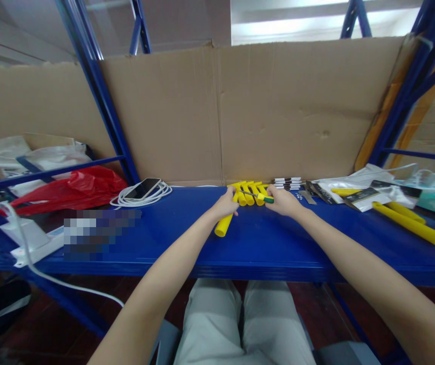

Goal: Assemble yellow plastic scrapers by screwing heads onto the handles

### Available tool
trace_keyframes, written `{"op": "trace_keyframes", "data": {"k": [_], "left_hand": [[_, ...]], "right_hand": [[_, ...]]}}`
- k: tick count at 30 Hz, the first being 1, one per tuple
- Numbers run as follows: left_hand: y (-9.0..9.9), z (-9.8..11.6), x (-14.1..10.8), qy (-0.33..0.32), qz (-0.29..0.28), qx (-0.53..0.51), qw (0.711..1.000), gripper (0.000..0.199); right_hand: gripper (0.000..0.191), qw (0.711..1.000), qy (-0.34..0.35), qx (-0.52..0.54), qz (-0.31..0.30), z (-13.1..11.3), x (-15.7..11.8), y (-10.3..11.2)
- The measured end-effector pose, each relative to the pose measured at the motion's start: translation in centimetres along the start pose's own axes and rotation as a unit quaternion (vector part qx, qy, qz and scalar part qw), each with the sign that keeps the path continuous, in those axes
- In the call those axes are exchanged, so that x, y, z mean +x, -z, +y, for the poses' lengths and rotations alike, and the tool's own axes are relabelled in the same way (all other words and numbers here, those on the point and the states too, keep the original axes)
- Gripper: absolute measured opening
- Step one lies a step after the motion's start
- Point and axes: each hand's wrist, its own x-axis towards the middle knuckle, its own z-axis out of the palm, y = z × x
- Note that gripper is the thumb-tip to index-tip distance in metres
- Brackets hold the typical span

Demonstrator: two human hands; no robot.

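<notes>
My left hand (226,204) is closed round a yellow tube (223,225), whose near end points down toward me on the blue shelf. In my right hand (282,201) is a screwdriver (266,198) with a green and yellow handle, its thin shaft pointing left toward my left hand. Between and behind the hands, several yellow pieces (250,197) lie side by side. A stack of small white and dark packs (287,183) sits just behind my right hand, and a flat grey metal piece (307,196) lies to its right.
Blue shelf (171,233) with a cardboard back wall (171,116). On the left are a phone (144,188) on a coiled white cable (164,191), a red bag (76,187) and a white device (37,243). Yellow tubes (414,224) and plastic packets (365,198) lie right.
</notes>
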Motion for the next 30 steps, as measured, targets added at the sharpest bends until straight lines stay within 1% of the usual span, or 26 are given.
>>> {"op": "trace_keyframes", "data": {"k": [2, 4, 7, 9, 13, 18, 22, 24, 30], "left_hand": [[0.00, -0.07, 0.09, -0.001, -0.001, -0.002, 1.000, 0.050], [0.02, -0.08, 0.09, -0.001, 0.000, -0.006, 1.000, 0.050], [0.03, 0.01, -0.04, 0.002, 0.001, -0.005, 1.000, 0.050], [0.03, 0.05, -0.11, -0.002, -0.001, -0.004, 1.000, 0.050], [-0.03, -0.03, -0.03, -0.010, -0.004, -0.006, 1.000, 0.050], [-0.05, -0.01, 0.00, -0.001, 0.000, 0.001, 1.000, 0.051], [-0.03, 0.13, -0.11, 0.002, -0.001, 0.003, 1.000, 0.052], [-0.03, 0.13, -0.11, 0.000, -0.003, 0.005, 1.000, 0.052], [-0.01, -0.08, 0.07, 0.001, -0.003, 0.008, 1.000, 0.054]], "right_hand": [[0.029, 1.000, -0.006, 0.002, -0.003, -0.20, -0.10, 0.09], [0.028, 1.000, 0.005, 0.007, -0.008, -0.35, -0.21, 0.23], [0.019, 0.999, 0.029, 0.019, -0.015, -0.28, -0.23, 0.26], [0.016, 0.999, 0.031, 0.022, -0.012, -0.09, -0.13, 0.12], [0.022, 1.000, 0.012, 0.020, 0.002, 0.18, 0.10, -0.23], [0.031, 1.000, -0.001, 0.015, -0.002, -0.11, -0.01, -0.08], [0.018, 1.000, 0.017, 0.011, -0.017, -0.19, -0.12, 0.13], [0.016, 1.000, 0.018, 0.009, -0.016, -0.10, -0.07, 0.06], [0.028, 1.000, -0.006, 0.012, -0.010, 0.04, 0.16, -0.30]]}}
